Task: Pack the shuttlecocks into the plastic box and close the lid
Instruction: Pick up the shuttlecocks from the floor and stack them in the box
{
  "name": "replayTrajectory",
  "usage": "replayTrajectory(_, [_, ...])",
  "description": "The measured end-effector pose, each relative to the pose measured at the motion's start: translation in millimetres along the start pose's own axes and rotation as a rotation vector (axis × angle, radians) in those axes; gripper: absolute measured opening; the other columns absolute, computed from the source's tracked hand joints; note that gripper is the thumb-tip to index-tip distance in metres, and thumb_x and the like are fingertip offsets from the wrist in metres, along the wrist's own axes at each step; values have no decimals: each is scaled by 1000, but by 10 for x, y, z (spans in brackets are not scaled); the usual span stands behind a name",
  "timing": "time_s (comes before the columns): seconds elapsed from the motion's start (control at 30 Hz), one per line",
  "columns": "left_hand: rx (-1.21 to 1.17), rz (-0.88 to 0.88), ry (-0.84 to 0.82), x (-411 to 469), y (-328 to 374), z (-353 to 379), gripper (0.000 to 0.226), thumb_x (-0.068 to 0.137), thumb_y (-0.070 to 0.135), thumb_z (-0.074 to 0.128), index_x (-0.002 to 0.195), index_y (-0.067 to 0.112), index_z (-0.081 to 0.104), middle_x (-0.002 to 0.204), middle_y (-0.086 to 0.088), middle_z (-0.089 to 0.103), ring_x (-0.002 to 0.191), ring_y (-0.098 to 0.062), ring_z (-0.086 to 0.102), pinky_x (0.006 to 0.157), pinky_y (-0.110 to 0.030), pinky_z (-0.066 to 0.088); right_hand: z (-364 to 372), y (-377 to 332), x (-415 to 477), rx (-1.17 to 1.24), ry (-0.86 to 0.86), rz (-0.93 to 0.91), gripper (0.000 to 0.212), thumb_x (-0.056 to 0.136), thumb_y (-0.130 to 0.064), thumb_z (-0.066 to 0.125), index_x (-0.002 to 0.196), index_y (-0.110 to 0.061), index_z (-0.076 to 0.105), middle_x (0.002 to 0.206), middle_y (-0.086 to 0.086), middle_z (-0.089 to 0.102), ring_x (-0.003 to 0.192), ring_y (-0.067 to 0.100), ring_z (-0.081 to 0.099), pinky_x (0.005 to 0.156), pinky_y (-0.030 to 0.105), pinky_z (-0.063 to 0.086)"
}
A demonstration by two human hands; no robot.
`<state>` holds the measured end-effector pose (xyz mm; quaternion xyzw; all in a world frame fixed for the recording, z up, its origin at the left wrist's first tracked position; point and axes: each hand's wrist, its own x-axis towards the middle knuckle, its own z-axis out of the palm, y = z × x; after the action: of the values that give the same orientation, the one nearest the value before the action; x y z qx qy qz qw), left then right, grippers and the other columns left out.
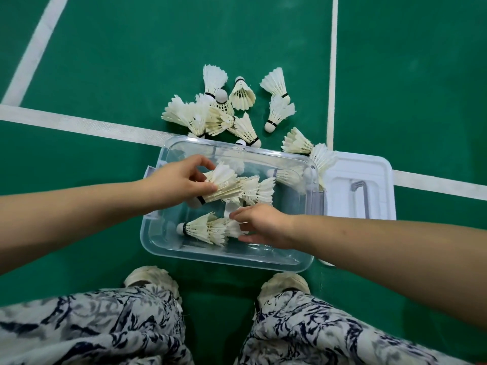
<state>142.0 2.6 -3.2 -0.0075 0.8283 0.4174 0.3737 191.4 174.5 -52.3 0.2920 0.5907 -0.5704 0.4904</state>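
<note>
Our left grip [181, 180] and right grip [263, 227] are bare, and so are both forearms [79, 206] along all we see of them. We wear loose trousers [92, 327] of off-white cloth printed with navy and grey brush-like strokes, and cream shoes [150, 276] with rough, woven-looking uppers.

The clear plastic box [226, 255] stands open on the floor [158, 48], several white feathered shuttlecocks [205, 229] lying sideways inside, loose shuttlecocks [242, 94] heaped past its far edge, its lid [340, 196] flat at right.
</note>
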Motion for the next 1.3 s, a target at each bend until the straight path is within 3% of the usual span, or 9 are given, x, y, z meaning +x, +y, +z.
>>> replayTrajectory(0.2, [77, 11, -44, -1, -10, 18, 34, 82, 24, 64, 112, 25, 48, 93, 1, 64, 66, -16, 66, 69, -30, 56, -61, 38, -2, 216, -60, 22, 18, 95, -5, 43, 103, -1, 59, 106, 10, 55, 85, 16, 56, 74, 29, 52])
replayTrajectory(0.37, [80, 6, -53, -9, -40, 39, 35, 82, 22, 65, 112, 25, 48, 97, -1, 63, 72, -20, 68, 67, -29, 58, -57, 131, -12, 251, -157, 82, 19, 95, -3, 38, 101, -10, 55, 117, 12, 54, 106, 22, 53, 87, 32, 48])
replayTrajectory(0.5, [100, 26, -74, -13, -28, 51, 33, 82, 22, 65, 109, 27, 48, 96, 2, 62, 70, -17, 67, 68, -29, 57, -36, 131, 52, 78, -200, 92, 34, 93, -6, 47, 126, -15, 42, 125, 10, 48, 111, 21, 48, 89, 32, 47])
replayTrajectory(0.6, [127, 42, -100, -9, -45, 67, 32, 81, 23, 66, 107, 28, 48, 95, 0, 64, 77, -21, 67, 73, -36, 57, -24, 127, 92, -206, -168, 35, 54, 90, -13, 53, 137, -22, 28, 119, 13, 49, 99, 20, 49, 92, 37, 49])
replayTrajectory(0.8, [188, 50, -125, 14, -53, 86, 34, 80, 25, 67, 109, 29, 49, 98, 2, 63, 79, -19, 66, 72, -31, 56, -128, 121, -27, -330, -83, -40, 36, 92, -4, 47, 117, -24, 31, 105, 12, 52, 94, 21, 58, 78, 30, 53])
replayTrajectory(0.97, [219, 62, -107, 38, -42, 106, 34, 78, 27, 69, 105, 31, 49, 102, 1, 61, 78, -16, 65, 73, -29, 55, -205, 99, -124, -358, 39, -111, 20, 90, -1, 46, 104, -15, 42, 88, 9, 56, 71, 14, 59, 64, 25, 51])
replayTrajectory(1.07, [204, 62, -118, 41, -51, 150, 33, 77, 25, 70, 102, 31, 49, 100, 1, 62, 78, -19, 67, 71, -30, 57, -226, 12, -230, -241, 87, -267, 21, 84, -1, 55, 86, -21, 49, 76, 1, 53, 64, 13, 55, 58, 26, 51])
replayTrajectory(1.17, [220, 84, -87, 62, -23, 186, 33, 76, 25, 71, 101, 30, 49, 100, 0, 62, 79, -20, 67, 71, -32, 57, -224, -40, -317, -326, 119, -461, 27, 79, -2, 63, 81, -27, 51, 73, -5, 48, 66, 11, 46, 59, 22, 41])
replayTrajectory(1.3, [285, 135, -69, 93, 54, 225, 33, 76, 28, 71, 100, 31, 48, 98, 3, 59, 82, -15, 65, 66, -20, 53, -216, -36, -354, -421, 168, -602, 10, 82, -25, 67, 81, -21, 58, 66, -9, 48, 65, 11, 44, 64, 28, 38])
